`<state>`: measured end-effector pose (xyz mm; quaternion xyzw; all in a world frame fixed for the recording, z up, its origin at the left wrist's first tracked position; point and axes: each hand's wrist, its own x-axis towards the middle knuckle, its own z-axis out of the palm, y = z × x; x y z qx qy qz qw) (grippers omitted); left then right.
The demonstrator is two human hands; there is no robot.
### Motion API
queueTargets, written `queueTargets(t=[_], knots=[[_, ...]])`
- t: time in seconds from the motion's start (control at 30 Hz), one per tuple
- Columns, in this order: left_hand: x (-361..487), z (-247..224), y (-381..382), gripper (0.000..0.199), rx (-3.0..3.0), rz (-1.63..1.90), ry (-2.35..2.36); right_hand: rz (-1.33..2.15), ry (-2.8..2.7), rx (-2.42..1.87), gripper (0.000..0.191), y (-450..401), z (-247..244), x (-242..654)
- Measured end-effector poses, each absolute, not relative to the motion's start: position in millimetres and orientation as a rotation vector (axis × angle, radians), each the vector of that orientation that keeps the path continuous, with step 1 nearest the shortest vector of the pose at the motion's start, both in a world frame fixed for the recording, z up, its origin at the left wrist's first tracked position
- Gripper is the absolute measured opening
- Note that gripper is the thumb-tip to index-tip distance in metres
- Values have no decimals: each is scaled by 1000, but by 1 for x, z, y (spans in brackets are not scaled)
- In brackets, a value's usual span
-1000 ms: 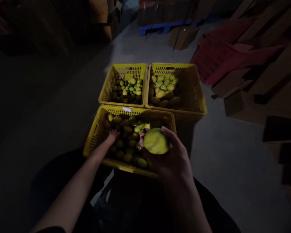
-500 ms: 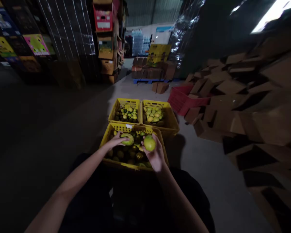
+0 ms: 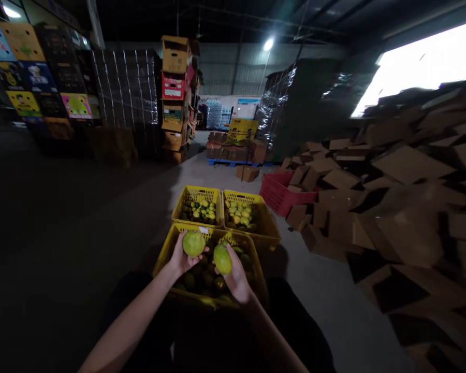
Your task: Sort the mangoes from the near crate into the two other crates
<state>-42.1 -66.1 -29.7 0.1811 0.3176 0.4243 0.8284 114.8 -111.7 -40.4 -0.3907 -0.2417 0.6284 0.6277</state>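
Observation:
My left hand [image 3: 181, 260] is closed around a round green-yellow fruit [image 3: 193, 243], holding it from below and the side. In my right hand [image 3: 236, 277] is another green-yellow fruit [image 3: 222, 259], slightly oval, with the thumb along its upper side. Both fruits are held close together above the near yellow crate [image 3: 162, 259], which has more dark green fruit in shadow inside. Behind it stand the far left yellow crate [image 3: 176, 206], with small green and yellow fruit, and the far right yellow crate [image 3: 270, 223], whose paler fruit are heaped to its left.
A red crate [image 3: 277, 194] sits at the right beside a large heap of flattened cardboard boxes [image 3: 392, 207]. Farther back are a blue pallet [image 3: 229, 162] with cartons, a tall stack of boxes [image 3: 174, 111] and a wrapped stack [image 3: 128, 98].
The view has tilted up. My left hand has turned and raised its fruit, showing a rounder side. My right hand has turned its fruit and moved closer to the left one.

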Motion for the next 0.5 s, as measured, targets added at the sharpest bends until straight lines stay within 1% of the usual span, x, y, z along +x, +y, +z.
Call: queueTargets(t=[0.1, 0.23, 0.33, 0.5], knots=[[-39, -33, -73, 44, 344, 881, 736, 1451, -535, -964, 41, -110, -41, 131], [-34, -31, -80, 46, 260, 805, 783, 1540, -464, -975, 35, -117, -38, 157], [-29, -18, -82, 43, 277, 796, 780, 1525, -474, -882, 25, -127, -36, 170], [-20, -1, -74, 43, 356, 885, 661, 1429, -458, -873, 20, -126, -30, 174]])
